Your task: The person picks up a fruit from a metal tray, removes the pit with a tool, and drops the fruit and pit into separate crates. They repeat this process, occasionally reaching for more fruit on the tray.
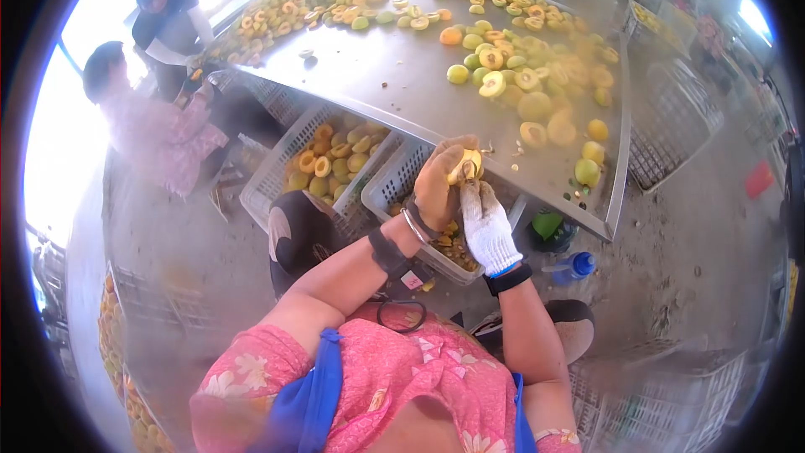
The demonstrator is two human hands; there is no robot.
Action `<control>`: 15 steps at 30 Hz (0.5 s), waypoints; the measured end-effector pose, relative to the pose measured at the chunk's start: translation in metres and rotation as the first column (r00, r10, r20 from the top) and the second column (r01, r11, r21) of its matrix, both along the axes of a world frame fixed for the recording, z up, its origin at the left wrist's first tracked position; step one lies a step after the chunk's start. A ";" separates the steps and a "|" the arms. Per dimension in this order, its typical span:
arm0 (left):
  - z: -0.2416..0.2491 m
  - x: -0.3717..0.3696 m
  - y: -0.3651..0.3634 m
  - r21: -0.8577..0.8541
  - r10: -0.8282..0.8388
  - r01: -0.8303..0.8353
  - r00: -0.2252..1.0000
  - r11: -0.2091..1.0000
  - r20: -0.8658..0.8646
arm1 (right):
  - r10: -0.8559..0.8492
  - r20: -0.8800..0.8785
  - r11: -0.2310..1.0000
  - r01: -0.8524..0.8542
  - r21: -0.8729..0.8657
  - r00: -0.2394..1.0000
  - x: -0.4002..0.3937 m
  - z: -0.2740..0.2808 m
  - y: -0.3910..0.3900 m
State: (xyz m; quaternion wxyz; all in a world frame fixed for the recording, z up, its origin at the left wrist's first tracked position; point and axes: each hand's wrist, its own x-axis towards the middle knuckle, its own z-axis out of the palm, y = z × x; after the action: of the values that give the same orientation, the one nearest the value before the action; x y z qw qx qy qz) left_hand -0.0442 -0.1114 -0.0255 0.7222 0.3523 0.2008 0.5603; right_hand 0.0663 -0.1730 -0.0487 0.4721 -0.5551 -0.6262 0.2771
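My left hand, in a tan glove, is closed around a yellow fruit held just below the edge of the steel table. My right hand, in a white knit glove, presses against the same fruit from below, its fingers at the fruit's cut side; whether it holds a tool is hidden. Both hands hover over a white plastic crate with fruit scraps inside.
Whole and halved yellow-green fruits cover the table. A second crate holds halved fruit. Two people work at the left, another at the far end. A blue bottle and a green object lie on the floor.
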 end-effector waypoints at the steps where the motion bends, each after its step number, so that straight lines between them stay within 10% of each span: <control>1: -0.002 0.001 0.000 0.004 0.034 -0.034 0.999 0.999 -0.034 | 0.009 0.038 0.997 -0.011 0.072 0.999 0.000 -0.010 0.001; 15: 0.002 0.002 0.000 0.097 0.007 -0.010 0.999 0.995 0.034 | -0.032 -0.252 0.985 -0.013 -0.174 0.967 -0.007 0.024 -0.004</control>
State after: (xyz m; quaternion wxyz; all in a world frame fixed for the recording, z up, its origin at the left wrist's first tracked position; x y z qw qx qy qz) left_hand -0.0424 -0.1115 -0.0239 0.7052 0.3766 0.1624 0.5783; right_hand 0.0592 -0.1770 -0.0250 0.4995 -0.5572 -0.5313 0.3972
